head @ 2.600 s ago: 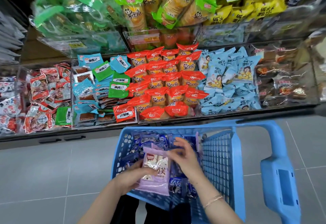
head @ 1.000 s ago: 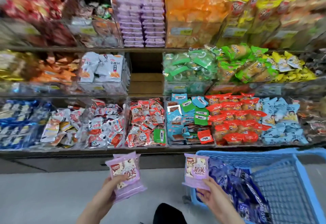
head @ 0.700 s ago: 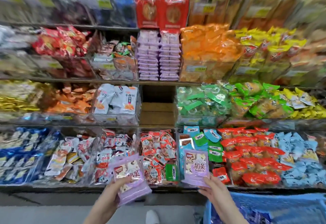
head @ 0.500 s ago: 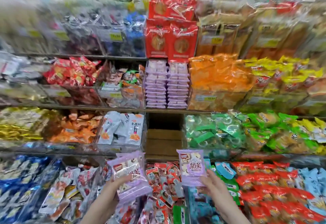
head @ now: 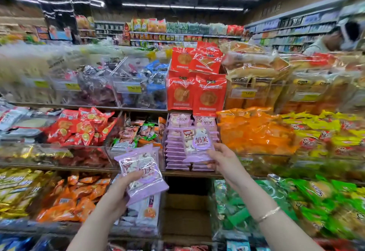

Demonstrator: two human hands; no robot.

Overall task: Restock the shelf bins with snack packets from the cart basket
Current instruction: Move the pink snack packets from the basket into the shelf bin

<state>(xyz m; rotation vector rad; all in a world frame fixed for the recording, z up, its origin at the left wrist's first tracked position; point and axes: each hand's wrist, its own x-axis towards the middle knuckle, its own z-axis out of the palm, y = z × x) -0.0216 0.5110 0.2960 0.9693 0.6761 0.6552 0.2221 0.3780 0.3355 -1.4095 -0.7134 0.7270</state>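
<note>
Okay so, left hand: lower centre of the frame, thumb on top and fingers curled underneath a bundle of purple packets. It looked like more than one stacked, couldn't tell how many.
Bundle: tilted, held out in the air in front of the shelves, below and left of the purple stacks, well clear of them.
Right hand: just right of centre, pinching a single purple packet by its lower right edge, thumb on the front, fingers tucked behind.
Single packet: upright, label facing the camera, right in front of the purple stacks. Whether it actually touched them, honestly couldn't tell.
Purple stacks: two neat columns side by side in the middle of the frame, sitting on the shelf, with a couple of packets standing upright along the top.
Above the stacks: big red bags standing in two rows.
Right of the stacks: orange packets, then yellow packets further out.
Left of the stacks: a bin of mixed small snacks, then red packets.
Lower right: green packets, pretty blurry.
Right wrist: a thin bracelet.
Upper right corner: another person, too blurred to say more.
</note>
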